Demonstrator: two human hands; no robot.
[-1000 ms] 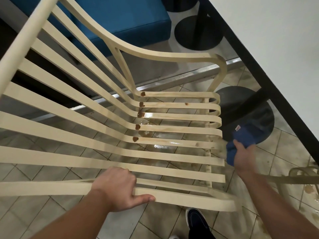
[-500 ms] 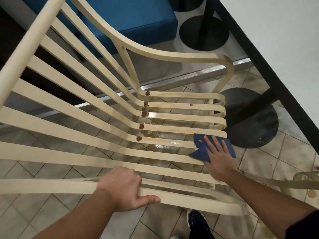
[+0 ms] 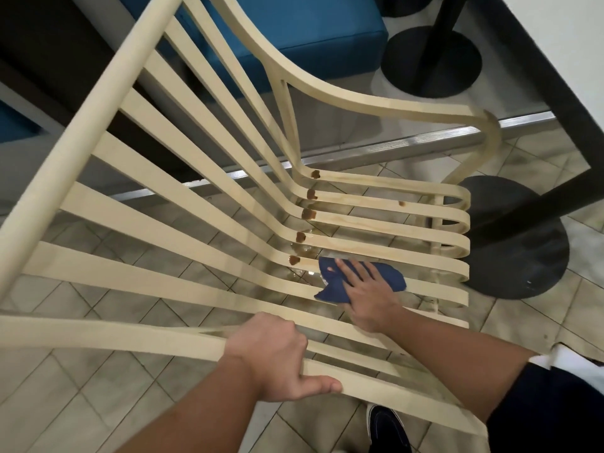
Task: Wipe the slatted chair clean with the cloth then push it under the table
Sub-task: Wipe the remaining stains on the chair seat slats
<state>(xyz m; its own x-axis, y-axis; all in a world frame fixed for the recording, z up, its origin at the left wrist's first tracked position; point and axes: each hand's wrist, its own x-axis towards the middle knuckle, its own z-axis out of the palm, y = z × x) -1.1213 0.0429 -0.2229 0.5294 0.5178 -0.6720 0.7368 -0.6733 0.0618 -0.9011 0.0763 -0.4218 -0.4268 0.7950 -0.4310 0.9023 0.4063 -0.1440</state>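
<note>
Right hand [image 3: 362,291] presses flat, fingers extended and spread, on the blue cloth [image 3: 392,276]. The cloth lies across the middle seat slats of the slatted chair [image 3: 196,178], just beside a row of brown stains [image 3: 294,259] at the seat-back bend. Left hand [image 3: 271,358] grips the near armrest [image 3: 130,335], fingers curled over it. The table [image 3: 562,44] stands past the seat's front edge, its round base [image 3: 516,256] on the tiled floor [image 3: 98,403].

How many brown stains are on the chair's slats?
6 stains: five in a row along the seat's bend, one small spot farther right; the cloth may hide others.
</note>
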